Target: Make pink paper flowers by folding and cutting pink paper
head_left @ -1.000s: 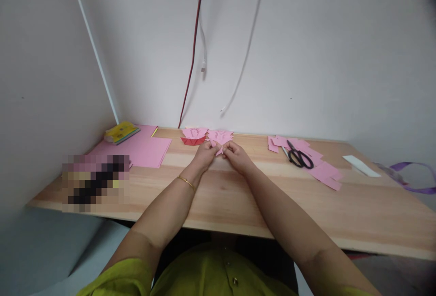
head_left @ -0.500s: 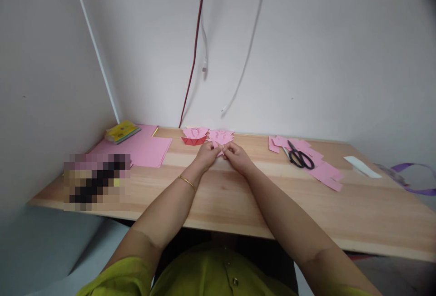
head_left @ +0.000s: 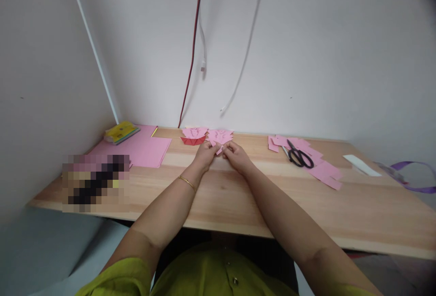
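A small pink piece of folded paper [head_left: 219,152] is pinched between my two hands, just above the wooden table. My left hand [head_left: 206,155] has its thumb and fingers closed on the left side of the paper. On the other side, my right hand [head_left: 235,155] is closed with its fingertips at the paper's right edge. Right behind my fingers lie pink folded paper shapes [head_left: 220,136], and another pink folded shape [head_left: 195,132] is to their left. A red folded paper piece [head_left: 193,141] rests in front of that one.
Black-handled scissors [head_left: 300,158] lie on pink paper scraps [head_left: 325,174] to the right, with a white strip [head_left: 362,165] farther right. Large pink sheets [head_left: 150,153] and a yellow packet [head_left: 121,131] are at the left. Cables [head_left: 194,51] hang along the wall. A blurred-out dark object sits front left.
My hands stay almost in place. The right fingertips have shifted slightly on the pink paper, and a bit more of it shows between the hands.
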{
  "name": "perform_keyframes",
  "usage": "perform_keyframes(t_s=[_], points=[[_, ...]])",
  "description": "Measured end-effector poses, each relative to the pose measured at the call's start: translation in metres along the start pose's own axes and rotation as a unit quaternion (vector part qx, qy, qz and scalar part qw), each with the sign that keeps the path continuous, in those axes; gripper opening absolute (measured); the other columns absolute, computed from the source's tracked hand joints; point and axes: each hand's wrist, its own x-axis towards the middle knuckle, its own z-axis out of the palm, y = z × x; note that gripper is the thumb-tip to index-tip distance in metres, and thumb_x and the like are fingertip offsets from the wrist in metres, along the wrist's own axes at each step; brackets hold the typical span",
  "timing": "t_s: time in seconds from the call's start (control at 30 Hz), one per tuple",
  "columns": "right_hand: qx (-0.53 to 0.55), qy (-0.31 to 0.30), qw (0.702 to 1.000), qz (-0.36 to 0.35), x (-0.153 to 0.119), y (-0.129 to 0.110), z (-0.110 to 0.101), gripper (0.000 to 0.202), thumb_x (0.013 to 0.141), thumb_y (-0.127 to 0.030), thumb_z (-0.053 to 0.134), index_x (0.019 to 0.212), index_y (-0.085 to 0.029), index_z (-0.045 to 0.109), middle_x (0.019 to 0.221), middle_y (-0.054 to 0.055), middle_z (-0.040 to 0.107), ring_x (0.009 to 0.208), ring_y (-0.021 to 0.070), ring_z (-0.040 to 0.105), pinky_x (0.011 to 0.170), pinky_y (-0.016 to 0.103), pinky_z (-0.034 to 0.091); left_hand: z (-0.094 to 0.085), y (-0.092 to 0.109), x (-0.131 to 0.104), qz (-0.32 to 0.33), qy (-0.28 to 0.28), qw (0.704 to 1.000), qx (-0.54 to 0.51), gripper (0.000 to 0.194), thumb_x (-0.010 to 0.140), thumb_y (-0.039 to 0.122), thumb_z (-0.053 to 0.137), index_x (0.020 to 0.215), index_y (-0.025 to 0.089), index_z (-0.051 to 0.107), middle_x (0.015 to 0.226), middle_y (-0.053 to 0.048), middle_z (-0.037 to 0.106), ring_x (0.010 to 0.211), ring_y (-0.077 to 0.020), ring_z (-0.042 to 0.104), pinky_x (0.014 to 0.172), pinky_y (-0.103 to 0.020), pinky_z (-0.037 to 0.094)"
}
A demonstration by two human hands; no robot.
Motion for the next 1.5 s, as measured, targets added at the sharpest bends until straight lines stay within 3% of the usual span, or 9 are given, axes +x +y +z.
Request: perform_keyframes(t_s=[0.2, 0.43, 0.67, 0.77, 0.93, 1.33, 1.5], points=[[-0.001, 0.006, 1.0, -0.005, -0.0004, -0.0011, -0.0003, 0.021, 0.078, -0.04, 0.054, 0.074, -0.019, 0.049, 0.062, -0.004, 0.053, 0.059, 0.011, 0.048, 0.06, 0.024, 0.038, -0.0001, 0.0019, -0.0002, 0.026, -0.029, 0.999, 0.028, 0.019, 0.063, 0.029, 0.069, 0.064, 0.014, 0.057, 0.06, 0.001, 0.055, 0.058, -0.0101, 0.049, 0.06, -0.023, 0.037], [-0.085, 0.029, 0.995, -0.052, -0.0003, -0.0009, 0.0007, 0.02, 0.079, -0.038, 0.051, 0.073, -0.019, 0.051, 0.064, -0.003, 0.05, 0.059, 0.0117, 0.044, 0.06, 0.025, 0.036, -0.0013, 0.0041, -0.0005, 0.06, 0.029, 0.992, 0.107, 0.017, 0.063, 0.027, 0.069, 0.063, 0.014, 0.058, 0.062, 0.002, 0.056, 0.06, -0.0098, 0.047, 0.059, -0.023, 0.035], [-0.083, 0.046, 0.994, -0.052, 0.0004, 0.0006, 0.0016, 0.02, 0.08, -0.039, 0.051, 0.074, -0.02, 0.05, 0.066, -0.001, 0.053, 0.061, 0.0133, 0.048, 0.06, 0.026, 0.038, 0.0002, 0.003, -0.0011, -0.003, -0.032, 0.999, -0.01, 0.023, 0.061, 0.029, 0.073, 0.067, 0.014, 0.058, 0.062, 0.001, 0.056, 0.059, -0.0097, 0.051, 0.06, -0.024, 0.042], [-0.05, 0.037, 0.997, -0.039, 0.0013, 0.0035, 0.0018, 0.02, 0.08, -0.04, 0.052, 0.076, -0.021, 0.05, 0.068, -0.001, 0.057, 0.062, 0.0139, 0.052, 0.06, 0.026, 0.041, 0.0006, 0.003, -0.0014, -0.028, -0.032, 0.999, -0.03, 0.027, 0.058, 0.029, 0.076, 0.071, 0.013, 0.059, 0.067, 0.0, 0.059, 0.062, -0.0102, 0.055, 0.063, -0.026, 0.047], [0.001, 0.016, 0.999, -0.029, 0.0024, 0.007, 0.0033, 0.022, 0.079, -0.042, 0.054, 0.079, -0.02, 0.049, 0.072, 0.001, 0.062, 0.065, 0.0145, 0.057, 0.063, 0.027, 0.044, 0.0009, 0.0043, -0.0022, -0.032, -0.021, 0.999, -0.032, 0.027, 0.059, 0.03, 0.077, 0.072, 0.013, 0.059, 0.067, 0.0, 0.059, 0.062, -0.0102, 0.056, 0.063, -0.026, 0.049], [-0.044, 0.025, 0.998, -0.048, -0.0011, -0.0016, 0.003, 0.02, 0.081, -0.04, 0.052, 0.077, -0.02, 0.051, 0.072, 0.001, 0.064, 0.066, 0.0146, 0.057, 0.066, 0.028, 0.044, 0.0, -0.0005, 0.0029, -0.002, -0.031, 0.998, -0.055, 0.027, 0.063, 0.033, 0.074, 0.063, 0.014, 0.054, 0.056, 0.003, 0.052, 0.054, -0.008, 0.049, 0.056, -0.023, 0.043], [-0.012, 0.011, 1.0, -0.026, -0.0002, -0.0002, 0.0033, 0.021, 0.08, -0.041, 0.052, 0.076, -0.021, 0.048, 0.067, -0.001, 0.06, 0.062, 0.0137, 0.055, 0.063, 0.027, 0.043, -0.0019, 0.0016, 0.0017, -0.034, -0.03, 0.998, -0.047, 0.029, 0.062, 0.034, 0.075, 0.065, 0.014, 0.055, 0.061, 0.001, 0.055, 0.057, -0.0092, 0.052, 0.06, -0.025, 0.046]])
